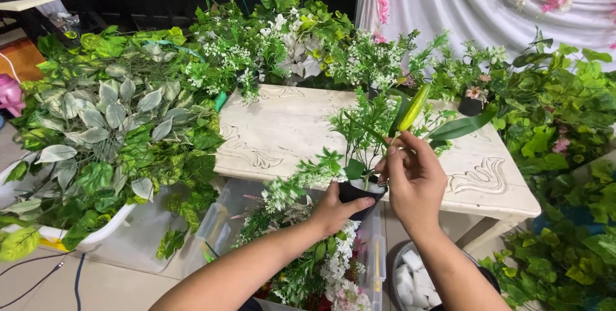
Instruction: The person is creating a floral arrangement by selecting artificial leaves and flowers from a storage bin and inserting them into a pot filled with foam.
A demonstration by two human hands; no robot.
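Observation:
My left hand (337, 210) grips a small black pot (357, 193) from below and the side. Green artificial sprigs with tiny white flowers (307, 176) stick out of the pot. My right hand (414, 176) pinches a thin stem just above the pot's rim. That stem carries a yellow-green bud (414, 107) and a long dark green leaf (463, 125). Both hands hover over the near edge of a white carved table (289, 128).
Heaps of artificial foliage surround the table: broad pale-green leaves (109, 118) in a white tub at left, white-flowered bunches (282, 42) behind, green vines (564, 112) at right. A clear bin (221, 211) with flowers and a round container of white blocks (414, 279) sit below my arms.

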